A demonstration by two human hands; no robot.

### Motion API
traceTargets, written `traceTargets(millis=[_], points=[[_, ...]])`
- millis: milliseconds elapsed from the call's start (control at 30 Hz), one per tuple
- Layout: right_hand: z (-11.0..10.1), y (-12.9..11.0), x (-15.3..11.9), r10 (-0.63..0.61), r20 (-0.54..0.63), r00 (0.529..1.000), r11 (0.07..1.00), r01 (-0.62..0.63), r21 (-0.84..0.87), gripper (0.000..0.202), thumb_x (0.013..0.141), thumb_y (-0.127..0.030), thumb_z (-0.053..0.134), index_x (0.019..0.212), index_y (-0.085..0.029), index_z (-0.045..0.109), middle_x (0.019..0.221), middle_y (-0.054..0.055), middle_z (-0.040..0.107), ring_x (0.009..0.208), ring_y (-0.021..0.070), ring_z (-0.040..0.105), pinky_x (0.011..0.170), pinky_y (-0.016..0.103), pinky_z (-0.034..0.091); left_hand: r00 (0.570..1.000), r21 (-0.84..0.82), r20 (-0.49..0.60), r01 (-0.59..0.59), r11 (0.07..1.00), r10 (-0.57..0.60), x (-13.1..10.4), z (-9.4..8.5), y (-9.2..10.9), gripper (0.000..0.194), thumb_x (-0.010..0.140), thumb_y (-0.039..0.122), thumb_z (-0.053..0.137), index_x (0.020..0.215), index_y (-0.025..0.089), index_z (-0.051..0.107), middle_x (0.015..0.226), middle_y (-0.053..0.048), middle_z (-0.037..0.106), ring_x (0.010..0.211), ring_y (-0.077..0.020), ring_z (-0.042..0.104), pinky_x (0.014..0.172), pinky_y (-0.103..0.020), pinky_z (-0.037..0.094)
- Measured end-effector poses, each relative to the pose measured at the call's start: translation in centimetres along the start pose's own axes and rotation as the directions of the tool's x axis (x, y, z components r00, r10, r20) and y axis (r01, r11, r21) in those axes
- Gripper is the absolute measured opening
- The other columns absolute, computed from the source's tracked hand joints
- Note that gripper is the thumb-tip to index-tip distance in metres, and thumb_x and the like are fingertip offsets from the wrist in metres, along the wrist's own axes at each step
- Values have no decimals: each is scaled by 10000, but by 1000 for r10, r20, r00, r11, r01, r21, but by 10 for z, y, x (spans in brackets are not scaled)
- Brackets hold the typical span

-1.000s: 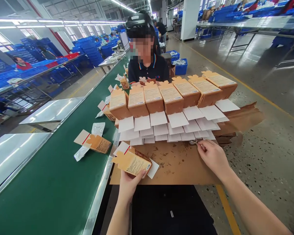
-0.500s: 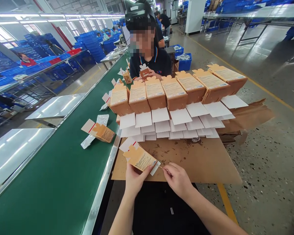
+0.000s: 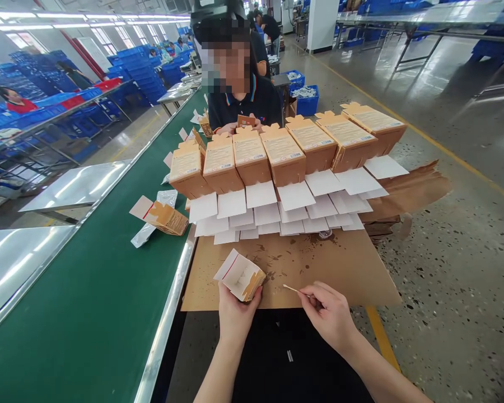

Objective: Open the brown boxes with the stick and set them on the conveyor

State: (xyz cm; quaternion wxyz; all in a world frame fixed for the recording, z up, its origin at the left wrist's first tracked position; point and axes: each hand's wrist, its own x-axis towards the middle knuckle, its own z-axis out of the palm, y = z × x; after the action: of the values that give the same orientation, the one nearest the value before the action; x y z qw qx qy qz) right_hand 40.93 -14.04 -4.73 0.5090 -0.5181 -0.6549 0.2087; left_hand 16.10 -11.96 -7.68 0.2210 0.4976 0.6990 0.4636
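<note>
Wrapped round a small orange-brown carton is my left hand. The carton is tilted so its open end faces me, showing a white inside and a raised white flap with a red strip. To its right, apart from it, my right hand pinches a thin cotton swab whose pale tip points left toward the carton. Both hands are over the near edge of a brown cardboard sheet marked with dark smudges. Behind them, stacked cartons stand in a row with white flaps sticking out toward me.
On the left runs a green conveyor belt with a metal edge. Another open carton lies on it across a silvery sachet. Beyond the stack, a co-worker in a dark shirt holds a carton. Brown paper juts out at right.
My left hand has turned the carton so its open end now faces me. My right hand with the swab has drawn away to the right. The whole view has shifted slightly.
</note>
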Motion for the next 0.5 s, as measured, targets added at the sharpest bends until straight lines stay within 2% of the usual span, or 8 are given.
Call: traceTargets(millis=[67, 100, 133, 200, 267, 333, 400, 500], points=[[-5, -2, 1, 9, -8, 1000, 1000, -9, 2, 313, 1122, -216, 711, 823, -280, 781, 642, -36, 592, 512, 154, 570, 497, 275, 477, 1000, -2, -11, -4, 1000, 4, 8, -9, -2, 732, 751, 646, 1010, 1286, 278, 671, 1205, -120, 812, 1126, -415, 865, 940, -559, 750], [-10, -2, 2, 20, -14, 1000, 1000, -20, -2, 323, 1124, -240, 713, 813, -283, 790, 634, -30, 599, 502, 160, 572, 486, 281, 482, 1000, 4, -26, 9, 1000, -9, 16, -21, -5, 764, 722, 663, 1019, 1280, 274, 672, 1209, -129, 817, 1146, -432, 866, 978, -594, 750], [-15, -1, 3, 37, -22, 999, 999, -37, -9, 329, 1127, -266, 716, 809, -289, 803, 629, -23, 613, 495, 170, 579, 477, 291, 493, 998, 16, -57, 42, 999, -41, 26, -37, -10, 801, 689, 678, 1035, 1273, 272, 667, 1209, -134, 821, 1168, -451, 867, 1021, -638, 746], [-29, 1, 5, 76, -51, 996, 997, -77, -27, 329, 1127, -322, 732, 814, -300, 832, 628, -7, 650, 487, 195, 603, 464, 317, 521, 970, 50, -197, 152, 987, -139, 52, -81, -22, 883, 616, 688, 1075, 1267, 285, 635, 1216, -125, 824, 1232, -483, 860, 1123, -735, 711], [-41, 6, 8, 98, -82, 992, 994, -102, -45, 317, 1117, -360, 757, 818, -305, 847, 627, 3, 679, 483, 212, 623, 461, 336, 544, 887, 63, -408, 263, 963, -216, 83, -131, -35, 968, 532, 646, 1119, 1268, 309, 588, 1266, -110, 819, 1335, -500, 836, 1227, -794, 646], [-47, 9, 13, 89, -100, 991, 994, -95, -60, 314, 1104, -381, 777, 809, -303, 849, 620, 6, 692, 476, 214, 623, 457, 341, 547, 805, 45, -541, 317, 947, -244, 112, -173, -45, 998, 453, 563, 1138, 1230, 323, 561, 1305, -109, 814, 1421, -522, 805, 1291, -804, 596], [-48, 11, 19, 65, -100, 993, 995, -72, -72, 321, 1099, -396, 783, 800, -301, 848, 614, 9, 698, 473, 211, 617, 456, 341, 546, 806, 40, -510, 372, 927, -301, 133, -198, -50, 947, 436, 491, 1130, 1165, 326, 548, 1284, -119, 819, 1457, -560, 785, 1308, -811, 578], [-47, 11, 28, 26, -117, 993, 997, -34, -74, 321, 1102, -406, 779, 803, -307, 846, 612, 7, 699, 467, 206, 612, 450, 340, 545, 825, 59, -404, 454, 889, -395, 142, -204, -49, 880, 498, 460, 1114, 1153, 315, 545, 1309, -166, 817, 1515, -599, 745, 1334, -826, 542]])
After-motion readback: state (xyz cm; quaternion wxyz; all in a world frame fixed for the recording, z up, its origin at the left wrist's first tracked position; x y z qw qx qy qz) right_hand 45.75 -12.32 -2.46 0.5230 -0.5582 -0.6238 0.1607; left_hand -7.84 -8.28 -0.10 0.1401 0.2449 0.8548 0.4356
